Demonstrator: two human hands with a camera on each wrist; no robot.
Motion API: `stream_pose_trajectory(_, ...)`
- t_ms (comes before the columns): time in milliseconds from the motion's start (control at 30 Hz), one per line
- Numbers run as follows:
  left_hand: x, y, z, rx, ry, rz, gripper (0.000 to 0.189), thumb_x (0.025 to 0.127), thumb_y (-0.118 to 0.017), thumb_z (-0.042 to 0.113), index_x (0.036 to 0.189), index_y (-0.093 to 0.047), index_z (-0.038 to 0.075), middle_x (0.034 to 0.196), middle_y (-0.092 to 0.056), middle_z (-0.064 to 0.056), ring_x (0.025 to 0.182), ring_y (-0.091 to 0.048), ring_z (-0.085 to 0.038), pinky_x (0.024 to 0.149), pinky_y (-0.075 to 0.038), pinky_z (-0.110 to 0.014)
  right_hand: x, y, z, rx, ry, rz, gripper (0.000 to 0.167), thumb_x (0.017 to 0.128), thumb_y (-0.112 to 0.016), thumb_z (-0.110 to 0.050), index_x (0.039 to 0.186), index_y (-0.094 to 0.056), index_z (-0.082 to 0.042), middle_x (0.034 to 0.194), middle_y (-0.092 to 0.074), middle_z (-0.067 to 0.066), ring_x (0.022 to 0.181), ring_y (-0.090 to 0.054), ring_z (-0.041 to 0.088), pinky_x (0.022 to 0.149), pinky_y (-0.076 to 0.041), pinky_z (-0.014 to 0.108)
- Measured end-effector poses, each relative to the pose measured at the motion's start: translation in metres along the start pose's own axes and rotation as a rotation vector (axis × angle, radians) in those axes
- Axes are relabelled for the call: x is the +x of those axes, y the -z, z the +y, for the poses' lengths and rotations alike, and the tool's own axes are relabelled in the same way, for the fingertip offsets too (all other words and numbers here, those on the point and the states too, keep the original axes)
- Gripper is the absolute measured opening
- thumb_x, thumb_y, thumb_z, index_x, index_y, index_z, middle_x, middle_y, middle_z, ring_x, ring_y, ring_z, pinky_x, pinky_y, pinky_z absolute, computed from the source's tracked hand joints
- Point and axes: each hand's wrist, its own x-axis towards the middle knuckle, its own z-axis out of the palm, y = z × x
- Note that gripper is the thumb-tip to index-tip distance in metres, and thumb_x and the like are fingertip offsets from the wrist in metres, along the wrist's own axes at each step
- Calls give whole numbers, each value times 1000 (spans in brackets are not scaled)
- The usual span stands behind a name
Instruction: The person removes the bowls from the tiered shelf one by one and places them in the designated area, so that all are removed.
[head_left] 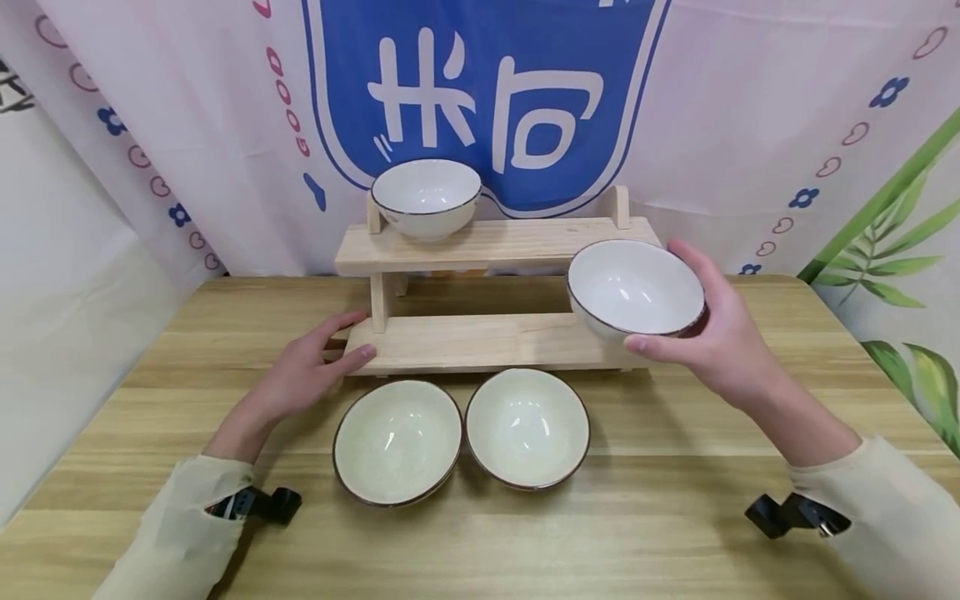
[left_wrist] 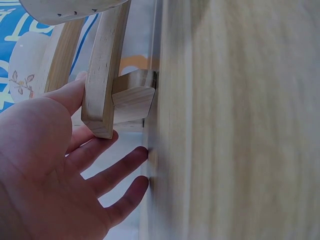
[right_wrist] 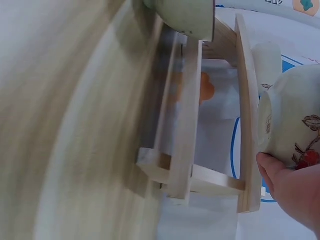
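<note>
My right hand (head_left: 723, 337) grips a white bowl (head_left: 636, 287) by its right side, thumb at the near rim. The bowl is held up at the right end of a two-tier wooden shelf (head_left: 480, 342). In the right wrist view, red flowers decorate the held bowl's outside (right_wrist: 295, 115). At the shelf's left end, my left hand (head_left: 303, 371) holds the lower board, with the thumb above and a finger beneath it in the left wrist view. Another white bowl (head_left: 427, 200) stands on the upper tier, toward the left.
Two cream bowls with dark rims, a left one (head_left: 397, 442) and a right one (head_left: 528, 429), stand side by side on the wooden table (head_left: 525, 542) before the shelf. Behind the shelf hangs a white curtain (head_left: 720, 108) with a blue print.
</note>
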Motion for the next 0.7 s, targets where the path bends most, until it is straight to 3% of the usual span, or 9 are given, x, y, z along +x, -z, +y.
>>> stream_pose_trajectory(300,0,-1,-2,-15,-10,6,77,107,-56,56,168,-30,16,168,-37,-26,142,-53,-53,107,-54,-64,-22,6,18,-74,94,-40,117,76,-88,8,170,-21,-14,155,-39,15,114,-62,7,87,-59,13)
stream_pose_trajectory(500,0,-1,-2,-20,1,5,77,107,-57,55,168,-30,17,169,-36,-26,142,-53,-53,107,-54,-64,-34,7,27,-141,102,-60,119,74,-91,5,169,-24,-22,154,-41,10,116,-60,9,87,-58,12)
stream_pose_trajectory(700,1,0,-1,-18,-3,2,77,107,-57,55,168,-30,16,168,-37,-27,142,-53,-53,106,-55,-63,-44,10,35,-94,123,-79,120,70,-89,13,168,-27,-20,152,-41,3,116,-61,10,85,-60,15)
